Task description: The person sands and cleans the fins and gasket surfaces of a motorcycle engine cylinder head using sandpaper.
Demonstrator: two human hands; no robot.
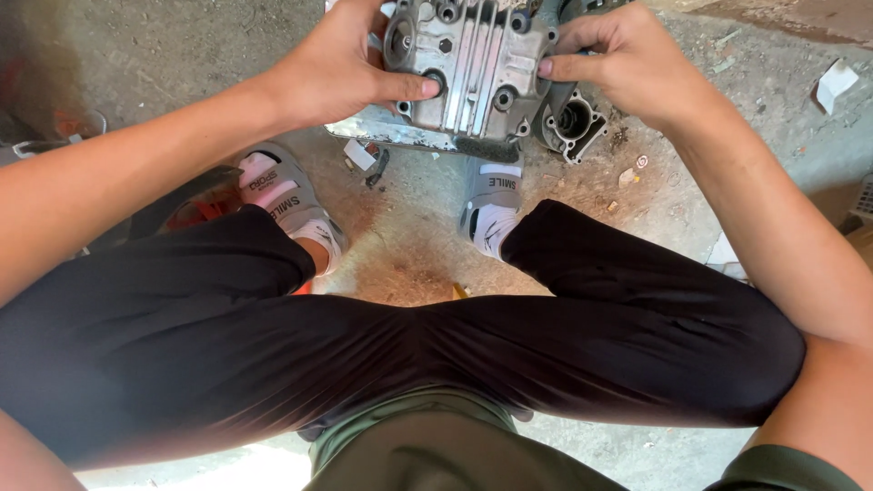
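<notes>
On the concrete floor [409,245], a person grips a grey metal engine cover [473,68] from both sides. Left hand [341,64] and right hand [627,59] have their fingers closed on it, thumbs pressing its ribbed face.

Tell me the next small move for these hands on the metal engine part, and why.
Probably lift the finned metal engine cover straight up a little. The left hand and the right hand already grip its opposite sides, with the left thumb pressed at a hole on its face, and it sits on another metal part on the concrete floor.

The frame's top edge cuts off the engine cover [473,68].
</notes>
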